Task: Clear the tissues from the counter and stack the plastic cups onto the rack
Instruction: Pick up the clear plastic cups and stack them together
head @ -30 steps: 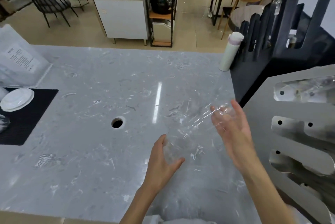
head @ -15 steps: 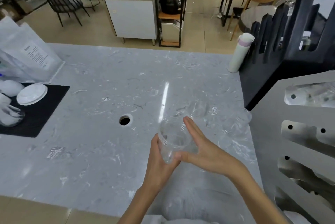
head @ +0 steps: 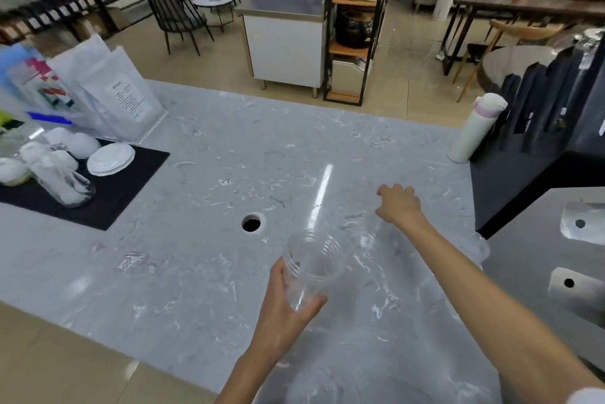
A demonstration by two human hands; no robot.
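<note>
Here, the left hand (head: 288, 315) grips a clear cup (head: 312, 268) above the open worktop (head: 196, 207). The right hand (head: 397, 205) reaches, fingers curled down onto another cup (head: 370, 233); a third cup (head: 476, 245) sits at the worktop's right edge.

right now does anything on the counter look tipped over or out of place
Yes: a clear plastic cup seems to lie on its side on the marble counter under the right hand. The left hand holds another cup.

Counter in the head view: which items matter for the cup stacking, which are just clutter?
Job:
clear cup in left hand
right hand, reaching out
cup by the rack
rack

Clutter:
white bottle
plates
bags
black mat
</note>
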